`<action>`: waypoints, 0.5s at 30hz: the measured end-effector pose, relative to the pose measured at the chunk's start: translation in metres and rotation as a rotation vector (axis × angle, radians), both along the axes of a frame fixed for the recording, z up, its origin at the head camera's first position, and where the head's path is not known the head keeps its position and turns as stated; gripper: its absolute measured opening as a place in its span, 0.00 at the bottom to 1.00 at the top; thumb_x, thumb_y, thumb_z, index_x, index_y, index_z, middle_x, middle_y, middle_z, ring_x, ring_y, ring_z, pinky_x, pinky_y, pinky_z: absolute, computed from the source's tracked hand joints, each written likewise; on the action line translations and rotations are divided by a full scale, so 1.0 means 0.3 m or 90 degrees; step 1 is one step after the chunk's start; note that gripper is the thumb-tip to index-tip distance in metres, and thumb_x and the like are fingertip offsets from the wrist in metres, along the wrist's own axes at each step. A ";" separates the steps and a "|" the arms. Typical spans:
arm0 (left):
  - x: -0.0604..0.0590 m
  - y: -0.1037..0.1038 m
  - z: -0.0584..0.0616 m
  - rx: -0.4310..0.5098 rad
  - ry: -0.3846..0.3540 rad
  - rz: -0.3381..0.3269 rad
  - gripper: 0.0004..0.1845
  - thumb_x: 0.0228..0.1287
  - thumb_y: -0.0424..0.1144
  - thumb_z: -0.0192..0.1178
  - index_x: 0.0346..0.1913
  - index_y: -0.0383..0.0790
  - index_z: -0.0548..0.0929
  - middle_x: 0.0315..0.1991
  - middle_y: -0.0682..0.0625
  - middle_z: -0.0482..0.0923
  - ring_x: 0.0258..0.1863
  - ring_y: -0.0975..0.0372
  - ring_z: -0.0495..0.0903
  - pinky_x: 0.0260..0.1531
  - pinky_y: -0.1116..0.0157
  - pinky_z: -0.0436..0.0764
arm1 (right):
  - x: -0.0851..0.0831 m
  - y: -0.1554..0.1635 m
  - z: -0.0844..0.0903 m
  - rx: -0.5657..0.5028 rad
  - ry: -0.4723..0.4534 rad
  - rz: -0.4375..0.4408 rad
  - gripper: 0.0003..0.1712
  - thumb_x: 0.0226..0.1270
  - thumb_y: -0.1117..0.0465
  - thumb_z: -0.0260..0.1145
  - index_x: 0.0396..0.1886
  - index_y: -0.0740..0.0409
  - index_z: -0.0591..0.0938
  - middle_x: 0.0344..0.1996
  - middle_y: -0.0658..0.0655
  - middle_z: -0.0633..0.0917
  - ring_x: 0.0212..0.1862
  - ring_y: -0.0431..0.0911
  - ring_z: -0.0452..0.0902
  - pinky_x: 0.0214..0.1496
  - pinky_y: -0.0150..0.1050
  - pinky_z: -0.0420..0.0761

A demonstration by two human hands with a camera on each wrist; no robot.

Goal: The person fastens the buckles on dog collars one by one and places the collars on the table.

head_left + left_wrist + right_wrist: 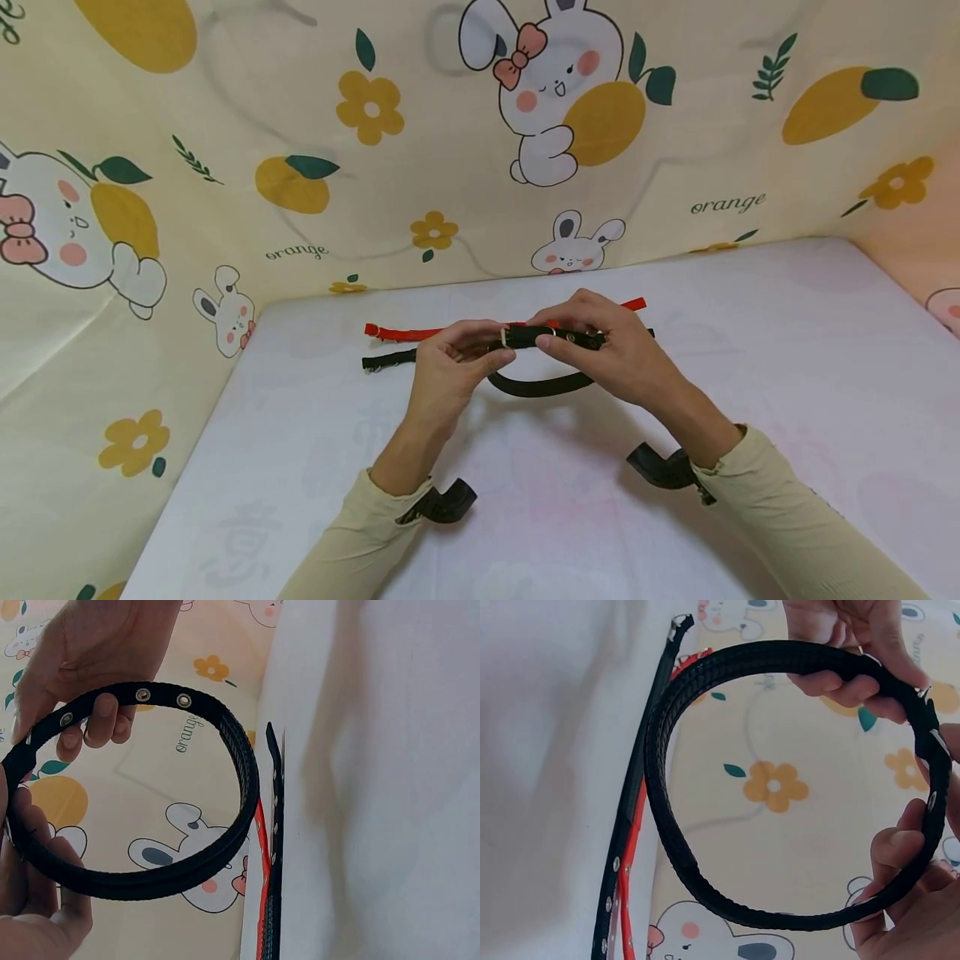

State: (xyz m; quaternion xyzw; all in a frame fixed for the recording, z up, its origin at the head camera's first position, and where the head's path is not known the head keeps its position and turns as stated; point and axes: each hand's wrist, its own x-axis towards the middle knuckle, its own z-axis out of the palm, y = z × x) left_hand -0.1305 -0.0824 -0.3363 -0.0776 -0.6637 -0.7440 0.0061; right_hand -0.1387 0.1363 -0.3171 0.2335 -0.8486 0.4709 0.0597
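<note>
2 hands, left hand and right hand, pinch looped black collar above mid-table

The head view looks forward and down from above at the white worktop, with the printed cloth wall behind it. Both wrist views sit very near the hands and look along the worktop edge toward that cloth. All three views share the looped black collar and the flat red strap.
</note>
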 end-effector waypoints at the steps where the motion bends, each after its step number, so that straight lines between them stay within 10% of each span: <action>1: 0.001 0.000 0.001 0.001 0.000 0.000 0.18 0.53 0.22 0.71 0.49 0.28 0.84 0.36 0.56 0.87 0.40 0.63 0.85 0.43 0.70 0.84 | 0.001 0.001 0.002 0.001 -0.004 -0.001 0.10 0.67 0.51 0.70 0.47 0.34 0.87 0.34 0.47 0.77 0.37 0.42 0.69 0.35 0.35 0.71; 15: 0.001 0.002 -0.008 -0.018 0.011 -0.017 0.16 0.58 0.27 0.70 0.50 0.30 0.85 0.40 0.58 0.87 0.44 0.61 0.85 0.46 0.69 0.82 | 0.003 0.002 0.006 0.020 -0.027 0.001 0.11 0.66 0.49 0.70 0.47 0.33 0.87 0.36 0.46 0.79 0.38 0.42 0.71 0.36 0.36 0.73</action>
